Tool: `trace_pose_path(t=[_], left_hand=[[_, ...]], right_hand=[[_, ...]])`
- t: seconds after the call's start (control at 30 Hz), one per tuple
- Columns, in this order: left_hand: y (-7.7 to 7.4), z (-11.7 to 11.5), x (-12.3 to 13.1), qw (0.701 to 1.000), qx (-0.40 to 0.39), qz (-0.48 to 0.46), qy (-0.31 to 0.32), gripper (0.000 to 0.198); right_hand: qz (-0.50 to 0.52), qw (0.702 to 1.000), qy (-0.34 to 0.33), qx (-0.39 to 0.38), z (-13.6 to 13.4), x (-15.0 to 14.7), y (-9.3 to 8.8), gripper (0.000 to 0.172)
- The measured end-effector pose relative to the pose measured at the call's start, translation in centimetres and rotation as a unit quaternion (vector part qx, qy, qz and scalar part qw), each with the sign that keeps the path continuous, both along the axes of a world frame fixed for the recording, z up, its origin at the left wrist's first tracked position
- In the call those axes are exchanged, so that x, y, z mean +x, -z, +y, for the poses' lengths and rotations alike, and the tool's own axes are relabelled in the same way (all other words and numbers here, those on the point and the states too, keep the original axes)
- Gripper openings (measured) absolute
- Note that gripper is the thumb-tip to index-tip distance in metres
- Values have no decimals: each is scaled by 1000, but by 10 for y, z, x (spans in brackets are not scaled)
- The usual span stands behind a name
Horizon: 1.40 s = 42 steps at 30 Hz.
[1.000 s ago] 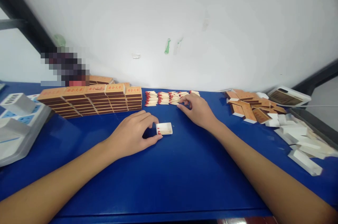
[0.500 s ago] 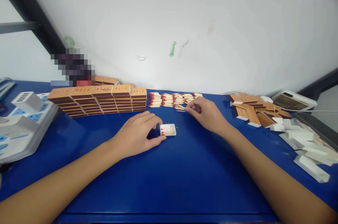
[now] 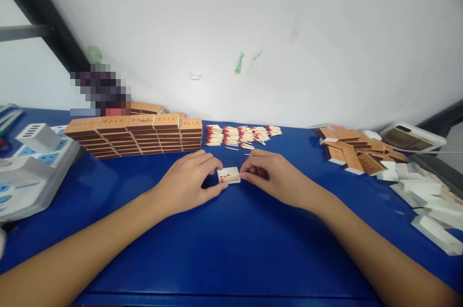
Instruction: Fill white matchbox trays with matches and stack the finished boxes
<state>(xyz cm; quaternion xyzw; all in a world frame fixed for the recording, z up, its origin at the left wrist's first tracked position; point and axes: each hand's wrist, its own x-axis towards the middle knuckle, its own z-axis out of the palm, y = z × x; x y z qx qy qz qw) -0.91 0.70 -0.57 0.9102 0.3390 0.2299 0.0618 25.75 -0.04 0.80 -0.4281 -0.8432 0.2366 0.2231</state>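
Note:
A small white matchbox tray (image 3: 228, 175) with several red-tipped matches in it lies on the blue table (image 3: 231, 244). My left hand (image 3: 188, 181) curls round the tray's left end, thumb and fingers pinching it. My right hand (image 3: 269, 174) is at the tray's right edge, fingers pinched together on a few matches that I can barely make out. Behind both hands, rows of loose red-tipped matches (image 3: 242, 135) lie near the wall.
Stacked orange matchboxes (image 3: 135, 134) form a low wall at the back left. A heap of orange sleeves (image 3: 356, 148) and white trays (image 3: 423, 196) lies at the right. A white power strip (image 3: 29, 162) sits at the left edge, a white device (image 3: 412, 137) at the far right.
My right hand has drawn back from the rows of matches to the right edge of the tray. My left hand has kept its hold on the tray.

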Motion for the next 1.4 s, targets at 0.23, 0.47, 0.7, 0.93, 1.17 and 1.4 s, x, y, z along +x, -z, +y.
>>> trace_pose_path(t=[0.23, 0.47, 0.7, 0.93, 1.17, 1.4], left_hand=[[-1, 1, 0, 1000, -7, 10, -14, 28], [0, 3, 1, 1000, -15, 21, -9, 42], [-1, 1, 1, 1000, -13, 12, 8, 27], [0, 0, 1, 1000, -9, 9, 14, 29], [0, 2, 0, 1000, 4, 9, 13, 28], [-1, 0, 2, 1000, 9, 10, 7, 28]], right_hand=[[3, 999, 5, 40, -2, -2, -1, 15], [-13, 996, 16, 90, -4, -9, 11, 13], [-16, 994, 19, 104, -2, -5, 8, 14], [-48, 980, 139, 133, 23, 20, 17, 8], [-70, 986, 116, 100, 38, 28, 26, 12], [-2, 996, 27, 88, 5, -7, 10, 8]])
